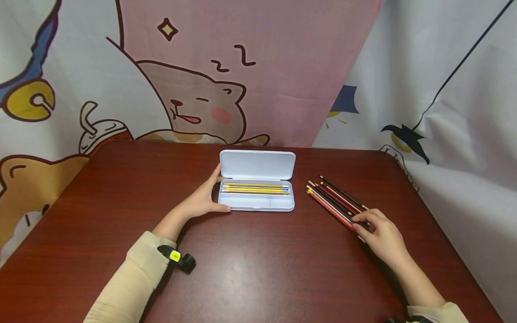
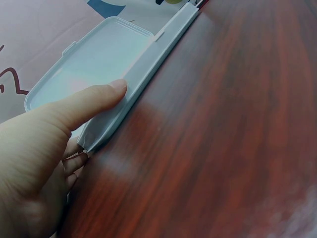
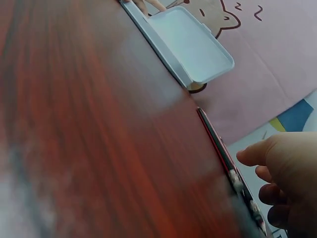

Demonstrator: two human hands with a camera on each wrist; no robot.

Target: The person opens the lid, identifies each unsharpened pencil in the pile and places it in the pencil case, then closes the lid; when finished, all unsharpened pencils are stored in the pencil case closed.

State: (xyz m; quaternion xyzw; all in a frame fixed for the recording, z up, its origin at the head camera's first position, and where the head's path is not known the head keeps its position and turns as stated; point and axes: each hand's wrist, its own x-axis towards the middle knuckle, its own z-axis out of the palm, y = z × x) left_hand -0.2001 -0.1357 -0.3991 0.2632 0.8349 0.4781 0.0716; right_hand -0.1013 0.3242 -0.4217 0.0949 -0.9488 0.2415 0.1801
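Note:
A white pencil case (image 1: 250, 204) lies with its lid (image 1: 257, 164) raised; several yellow pencils (image 1: 256, 190) lie in its rear compartment. My left hand (image 1: 203, 197) holds the case's left end, thumb along the front edge and fingers behind. The left wrist view shows the thumb (image 2: 106, 95) pressed on the case's front wall (image 2: 126, 101). To the right, several loose pencils (image 1: 331, 202), dark, red and orange, lie slanted on the table. My right hand (image 1: 381, 235) hovers over their near ends, thumb and forefinger close to them. In the right wrist view, nothing shows between its fingers (image 3: 253, 153).
The case and pencils lie on a dark red-brown wooden table (image 1: 258, 269). Behind it hangs a printed cloth (image 1: 291, 89) with cartoon animals, and pale cloth (image 1: 464, 134) drops along the right edge. The left wrist wears a black strap (image 1: 166, 251).

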